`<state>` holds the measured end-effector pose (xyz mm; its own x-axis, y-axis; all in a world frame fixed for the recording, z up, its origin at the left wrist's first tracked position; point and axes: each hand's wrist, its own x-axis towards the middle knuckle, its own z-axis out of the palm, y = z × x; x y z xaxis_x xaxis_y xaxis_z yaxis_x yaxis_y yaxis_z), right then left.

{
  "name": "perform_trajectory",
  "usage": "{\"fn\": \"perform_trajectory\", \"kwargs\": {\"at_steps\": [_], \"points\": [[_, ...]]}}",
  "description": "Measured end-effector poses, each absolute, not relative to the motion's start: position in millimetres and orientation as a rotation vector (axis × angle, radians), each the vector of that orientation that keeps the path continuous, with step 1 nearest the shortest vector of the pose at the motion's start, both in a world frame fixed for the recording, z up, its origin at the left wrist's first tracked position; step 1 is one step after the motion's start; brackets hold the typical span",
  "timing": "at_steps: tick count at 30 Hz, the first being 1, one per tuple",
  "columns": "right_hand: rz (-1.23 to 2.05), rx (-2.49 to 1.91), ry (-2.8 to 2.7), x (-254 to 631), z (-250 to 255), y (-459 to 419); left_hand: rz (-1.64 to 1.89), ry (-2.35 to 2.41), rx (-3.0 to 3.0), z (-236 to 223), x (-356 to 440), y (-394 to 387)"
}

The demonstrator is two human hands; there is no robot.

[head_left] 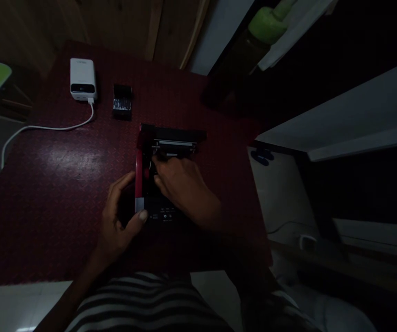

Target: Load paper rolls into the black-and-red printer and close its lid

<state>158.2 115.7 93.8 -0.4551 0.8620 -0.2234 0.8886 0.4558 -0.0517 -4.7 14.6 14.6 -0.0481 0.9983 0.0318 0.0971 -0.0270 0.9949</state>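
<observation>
A small red and black machine with its lid up (138, 177) lies on the table, much like a desktop printer; its exact kind is hard to tell in the dim light. My left hand (117, 221) braces its near left corner, thumb on the front panel with small white markings and fingers along the red side wall. Deep in the open bay, my right hand (181, 180) has its fingers bent and pressed together near the left inner wall. Whatever those fingertips grip is hidden in shadow. Behind them, the raised black lid (181, 134) stands at the far side.
The dark red patterned table (63, 198) carries a white power bank (82, 76) with a white cable (49, 128) running off left. Right of it lies a small black object with a shiny, crinkled middle (122, 102). A green-capped bottle (267, 25) stands at the upper right.
</observation>
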Motion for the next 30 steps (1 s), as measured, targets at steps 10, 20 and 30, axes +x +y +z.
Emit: {"fn": "perform_trajectory", "kwargs": {"at_steps": [10, 20, 30], "points": [[-0.163, 1.654, 2.531, 153, 99, 104, 1.231, 1.281, 1.264, 10, -4, 14], [-0.253, 1.946, 3.157, 207, 107, 65, 1.263, 1.277, 1.315, 10, -4, 15], [-1.325, 3.033, 2.329, 297, 19, 66, 1.296, 1.295, 1.337, 6, -5, 17]]}}
